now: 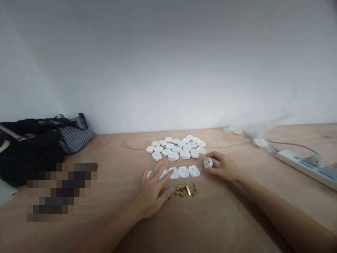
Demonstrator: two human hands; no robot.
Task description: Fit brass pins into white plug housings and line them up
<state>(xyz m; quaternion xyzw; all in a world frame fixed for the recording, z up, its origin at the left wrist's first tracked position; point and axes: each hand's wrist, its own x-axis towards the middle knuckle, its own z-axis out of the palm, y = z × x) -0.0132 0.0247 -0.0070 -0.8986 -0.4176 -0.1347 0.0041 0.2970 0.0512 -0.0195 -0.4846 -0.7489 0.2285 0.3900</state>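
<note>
Between the thumb and fingers of my right hand [222,167] is a small white plastic socket piece [207,162] with dark holes in its face. My left hand [152,193] is spread over the left end of a row of white plastic covers [183,172], hiding part of them. Whether its fingertips touch the covers I cannot tell. Close to the left thumb lies a small heap of brass strips [183,189]. Behind the row sits a cluster of several similar white plastic pieces [173,156].
A black bag [31,151] and a striped bag [75,131] stand at the left. A blurred-out dark item [65,189] lies nearer. On the right are a white power strip [308,167] with a grey cable and a clear plastic bag [260,128]. A pale wall [168,70] rises behind the wooden table [118,151].
</note>
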